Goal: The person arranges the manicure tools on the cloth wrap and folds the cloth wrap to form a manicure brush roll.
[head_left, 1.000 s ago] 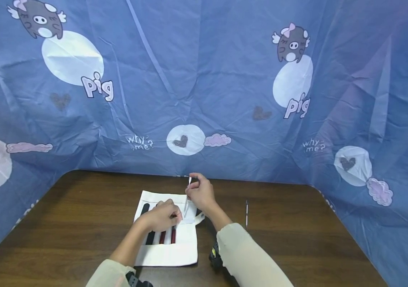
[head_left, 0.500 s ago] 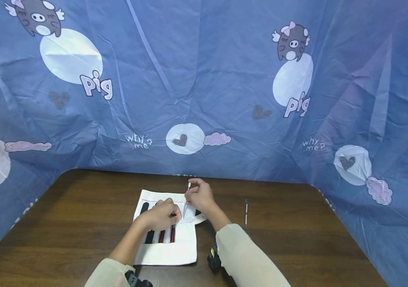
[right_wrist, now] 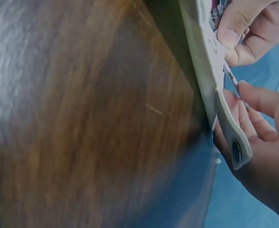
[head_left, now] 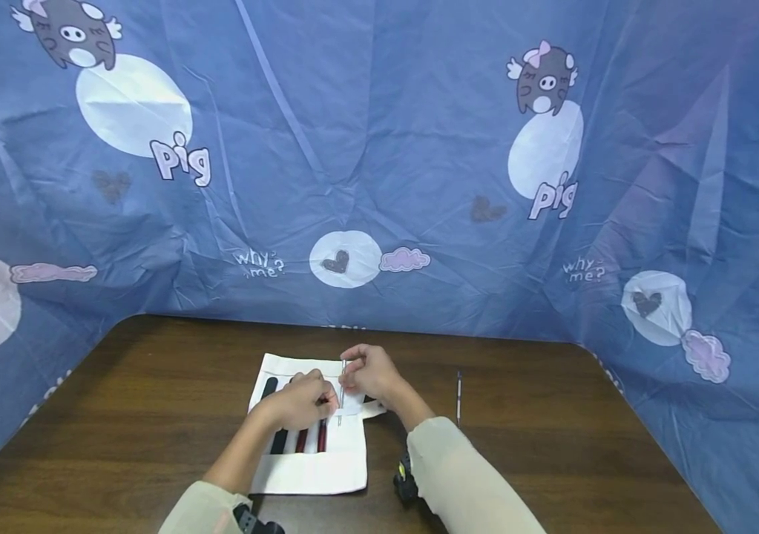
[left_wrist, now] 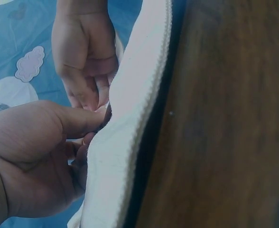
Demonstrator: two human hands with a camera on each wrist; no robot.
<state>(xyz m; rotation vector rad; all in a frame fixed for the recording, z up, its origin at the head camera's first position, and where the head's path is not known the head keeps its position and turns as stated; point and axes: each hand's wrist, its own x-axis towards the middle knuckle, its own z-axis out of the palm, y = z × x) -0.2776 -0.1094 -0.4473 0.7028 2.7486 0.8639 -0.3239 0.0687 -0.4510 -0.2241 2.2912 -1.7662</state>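
Note:
A white fabric tool pouch [head_left: 346, 475] lies spread out on the table, with red-handled tools [head_left: 322, 436] and dark tools [head_left: 279, 443] in its slots. My left hand [head_left: 302, 400] rests over its middle; in the left wrist view, thumb and fingers pinch the pouch fabric [left_wrist: 125, 118]. My right hand [head_left: 371, 374] pinches a thin silvery rod-like tool [right_wrist: 232, 78] by its upper part. The rod's lower end passes under a band of the pouch beside the left fingertips and shows below it. Its exact kind is unclear.
Another thin silvery tool [head_left: 458, 397] lies on the brown wooden table [head_left: 553, 445] to the right. A strap with a snap button [right_wrist: 237, 152] sticks out from the pouch's right side. A blue printed cloth [head_left: 419, 185] hangs behind the table.
My right hand has moved down towards the pouch with the thin tool, whose lower end has slid under the band and now shows below it. The left hand has stayed in place.

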